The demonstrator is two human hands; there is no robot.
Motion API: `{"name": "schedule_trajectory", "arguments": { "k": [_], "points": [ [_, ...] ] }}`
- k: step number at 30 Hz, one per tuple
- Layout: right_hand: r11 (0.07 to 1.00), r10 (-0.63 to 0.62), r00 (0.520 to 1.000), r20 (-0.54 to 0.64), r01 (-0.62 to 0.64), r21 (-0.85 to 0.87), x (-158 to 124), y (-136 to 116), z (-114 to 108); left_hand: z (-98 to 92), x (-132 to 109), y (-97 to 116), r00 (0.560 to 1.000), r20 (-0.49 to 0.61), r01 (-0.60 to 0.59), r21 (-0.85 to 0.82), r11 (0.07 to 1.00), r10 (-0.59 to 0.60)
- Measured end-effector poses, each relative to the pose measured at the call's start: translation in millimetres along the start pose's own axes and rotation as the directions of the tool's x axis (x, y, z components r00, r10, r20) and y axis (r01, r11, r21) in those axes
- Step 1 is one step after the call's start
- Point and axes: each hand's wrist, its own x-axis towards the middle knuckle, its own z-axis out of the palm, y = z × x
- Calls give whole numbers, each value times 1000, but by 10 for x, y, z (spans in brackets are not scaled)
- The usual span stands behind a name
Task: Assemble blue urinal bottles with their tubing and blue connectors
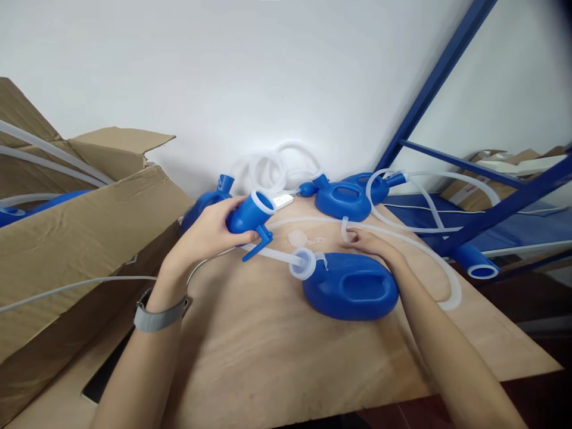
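My left hand is wrapped round a blue plastic cup-shaped funnel with a white rim and a blue clip below it. The funnel is tilted, its opening facing up and right. My right hand pinches a short, translucent, curved tube-like piece above the table. Just below that hand, a blue plastic bottle with a recessed grip lies on its side. A translucent hose runs into the bottle's translucent collar. Between my hands lies a round translucent cap with a strap.
An open cardboard box with hoses stands at left, and a dark phone lies beside it. More blue bottles and coiled hoses are along the wall. A blue metal frame rises at right, near another blue funnel.
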Motion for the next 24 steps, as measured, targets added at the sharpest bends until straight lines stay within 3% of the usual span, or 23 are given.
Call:
{"name": "schedule_trajectory", "arguments": {
  "k": [4, 8, 10, 13, 19, 24],
  "points": [
    [998, 62, 998, 0, -62, -13, -69, -4, 62, -77, -14, -89, 990, 141, -25, 137, 990, 5],
    [993, 70, 997, -28, -67, 97, -140, -172, -85, -124, -27, -129, 978, 205, 12, 165, 986, -46],
    [983, 46, 994, -95, -28, 179, -202, -345, -195, -134, -29, -139, 976, 210, 24, 181, 983, -62],
    [974, -109, 981, -162, 138, 182, -355, -727, -349, -139, -31, -156, 976, 203, 36, 204, 978, -78],
    [918, -379, 925, 22, 373, 135, -731, -1541, -420, -141, -39, -189, 973, 221, 17, 205, 979, -63],
    [869, -493, 857, 148, 494, 38, -811, -1894, -363, -139, -53, -217, 972, 230, 1, 185, 983, -44]
  ]
}}
